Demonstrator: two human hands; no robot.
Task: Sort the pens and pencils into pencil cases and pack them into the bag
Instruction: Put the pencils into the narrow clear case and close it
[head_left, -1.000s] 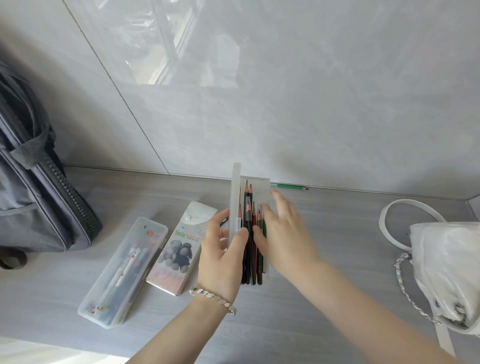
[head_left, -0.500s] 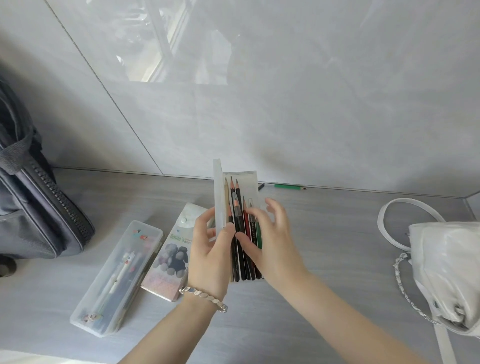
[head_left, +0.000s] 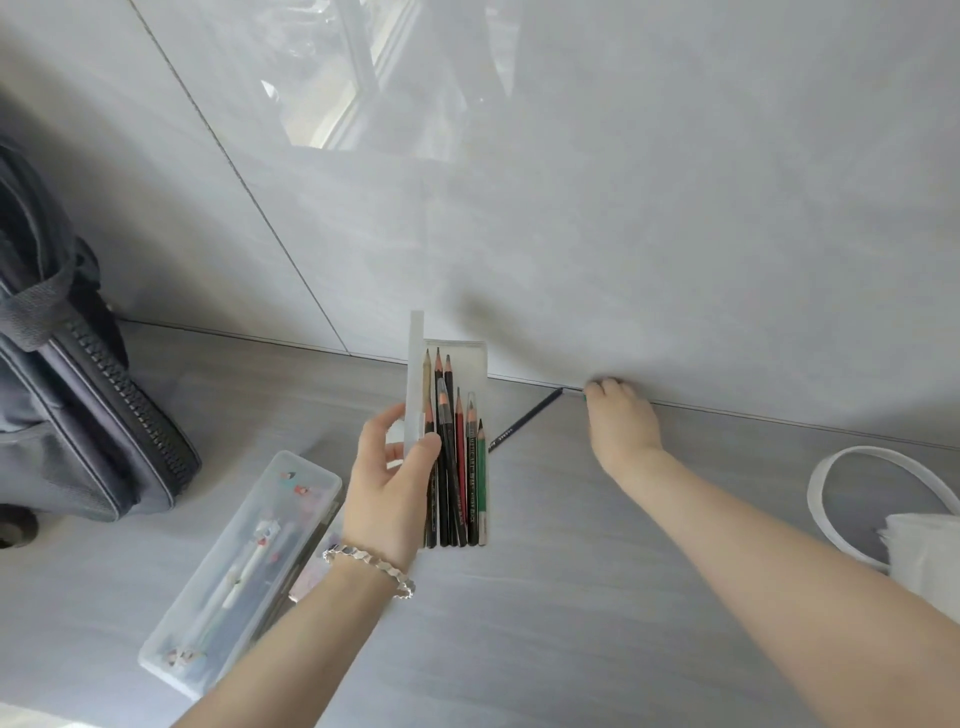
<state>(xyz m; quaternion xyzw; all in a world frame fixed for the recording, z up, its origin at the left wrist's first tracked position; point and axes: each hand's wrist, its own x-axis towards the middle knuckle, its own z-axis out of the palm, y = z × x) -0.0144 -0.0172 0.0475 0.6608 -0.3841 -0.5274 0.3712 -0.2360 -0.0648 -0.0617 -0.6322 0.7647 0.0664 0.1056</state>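
My left hand (head_left: 387, 488) holds an open clear pencil case (head_left: 470, 364) by its raised lid, tilted up off the table. Several pencils (head_left: 460, 467), black, red and green, lie side by side in it. My right hand (head_left: 621, 421) is stretched to the back of the table where it meets the wall, fingers curled down over a green pencil (head_left: 585, 398), of which only a sliver shows. A dark pencil (head_left: 524, 422) lies loose on the table between the case and my right hand. The grey backpack (head_left: 62, 415) stands at the left, zip side facing me.
A closed clear case with pens (head_left: 244, 566) lies at the lower left, with a printed case (head_left: 311, 571) mostly hidden behind my left forearm. A white handbag (head_left: 924, 561) and its strap (head_left: 831, 467) sit at the right edge. The tiled wall closes off the back.
My right hand left the pencils in the case and reached right and back to the green pencil by the wall. My left hand kept hold of the open case. The dark pencil is now uncovered.
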